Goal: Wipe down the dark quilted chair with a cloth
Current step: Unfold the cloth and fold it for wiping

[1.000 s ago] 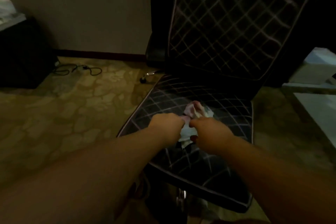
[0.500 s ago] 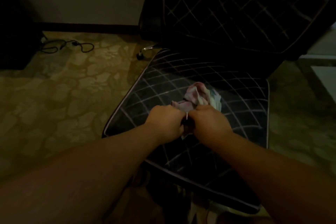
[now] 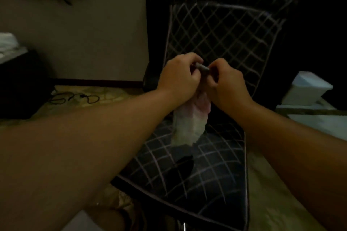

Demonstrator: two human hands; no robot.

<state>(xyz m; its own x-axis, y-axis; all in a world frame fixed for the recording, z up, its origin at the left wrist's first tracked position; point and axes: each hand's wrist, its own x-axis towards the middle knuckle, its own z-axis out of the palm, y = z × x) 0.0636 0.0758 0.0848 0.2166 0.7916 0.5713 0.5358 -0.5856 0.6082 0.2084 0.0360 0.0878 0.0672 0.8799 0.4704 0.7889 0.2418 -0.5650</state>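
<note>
**Cloth held up over the chair seat**

A black cable (image 3: 75,98) lay on the patterned floor (image 3: 116,93) at the left. The left hand (image 3: 178,77) and right hand (image 3: 226,82), fingers curled, pinched the cloth's (image 3: 189,122) top edge together, knuckles nearly touching. It hung above the quilted chair's (image 3: 221,165) seat, before the backrest. A white box (image 3: 308,88) stood beside the chair's right edge.

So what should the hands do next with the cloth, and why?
Probably lower the cloth onto the chair seat. The left hand and right hand pinch its top edge, and it hangs above the seat, wiping nothing.
</note>
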